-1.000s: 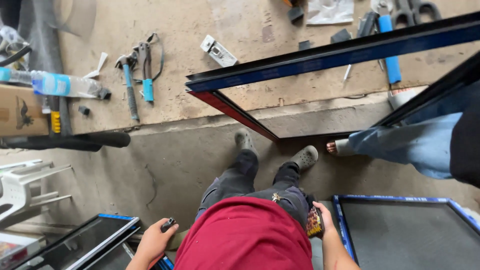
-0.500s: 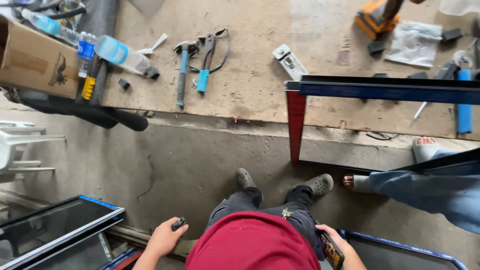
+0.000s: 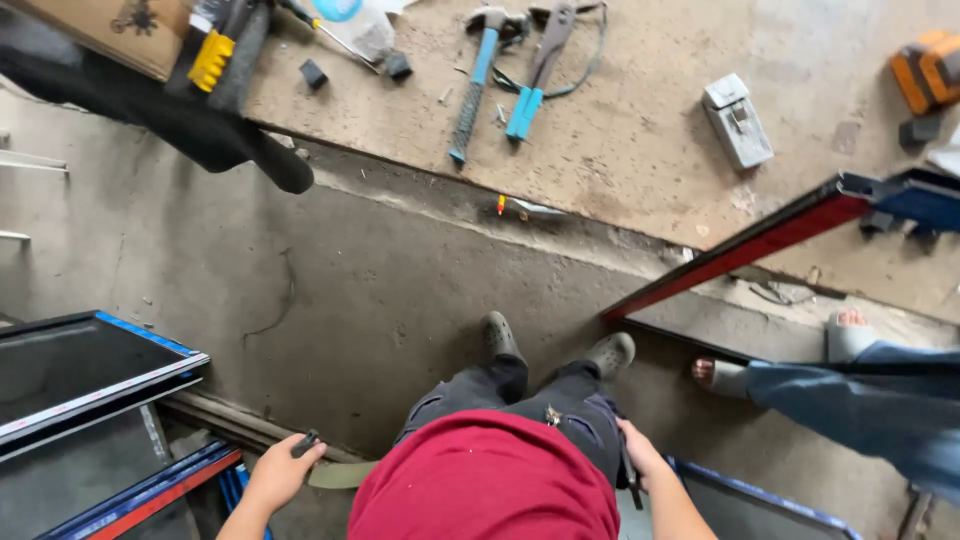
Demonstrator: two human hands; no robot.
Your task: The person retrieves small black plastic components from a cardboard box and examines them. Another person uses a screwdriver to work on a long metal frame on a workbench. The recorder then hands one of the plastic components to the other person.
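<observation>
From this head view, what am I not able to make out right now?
- Right hand: what it grips by the hip is hidden by the hand and dark trousers.
- Left hand: the small dark object is too small to identify.
- Orange tool: cut off by the right edge.
- Other person's legs: the rest is cut off at the right edge.

red shirt [image 3: 485, 480], blue-handled hammer [image 3: 474, 85], grey floor [image 3: 380, 290]
</observation>
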